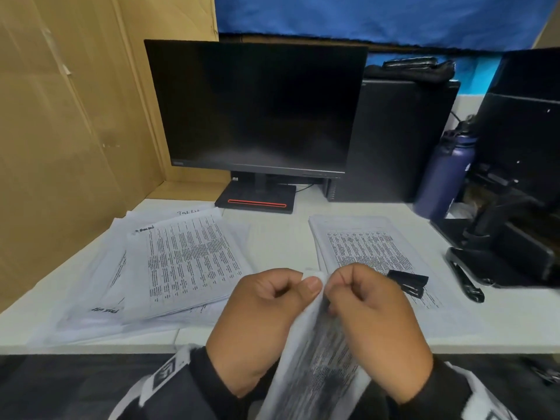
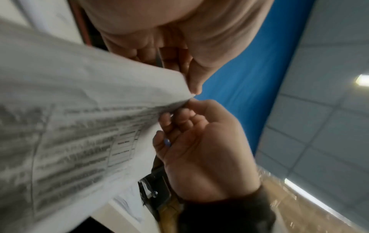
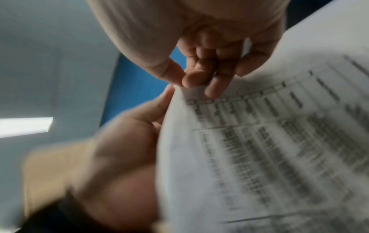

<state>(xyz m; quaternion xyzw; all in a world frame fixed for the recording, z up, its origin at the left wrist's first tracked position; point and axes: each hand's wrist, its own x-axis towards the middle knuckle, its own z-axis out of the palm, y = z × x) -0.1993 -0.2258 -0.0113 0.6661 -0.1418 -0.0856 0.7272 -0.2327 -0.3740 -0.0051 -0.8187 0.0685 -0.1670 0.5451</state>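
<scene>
Desk (image 1: 281, 237), white, flat and matte, is enclosed by a brown cardboard panel (image 1: 60, 131) at left and a blue cloth (image 1: 378, 19) hung at the far side. At far centre stands a dark monitor (image 1: 257, 107) on a black base with a red stripe. To its right are a black computer tower (image 1: 394, 140) and a navy bottle (image 1: 445, 174). Two piles of printed tables lie flat: the left stack (image 1: 188, 262) is fanned and untidy, and the right stack (image 1: 363, 247) is squarer. A small black tool (image 1: 409, 281), kind unclear, rests on the right stack's near right part. A black pen (image 1: 466, 283) lies at right.

Item in hand: held sheets (image 1: 315, 359), thin white paper with dense grid print. They hang limp over the desk's near edge, between both hands.

The left hand (image 1: 260, 322) pinches the top corner between thumb and curled forefinger. The right hand (image 1: 375, 322) pinches the same corner from the other side, its other fingers curled in.

The head view gives only knuckles and the backs of the hands. The wrist views show, from below, the fingertips (image 3: 197, 77) meeting on the corner, a grey tiled ceiling (image 2: 329, 94) and a lit panel (image 3: 26, 126). The print is blurred in both wrist views.
</scene>
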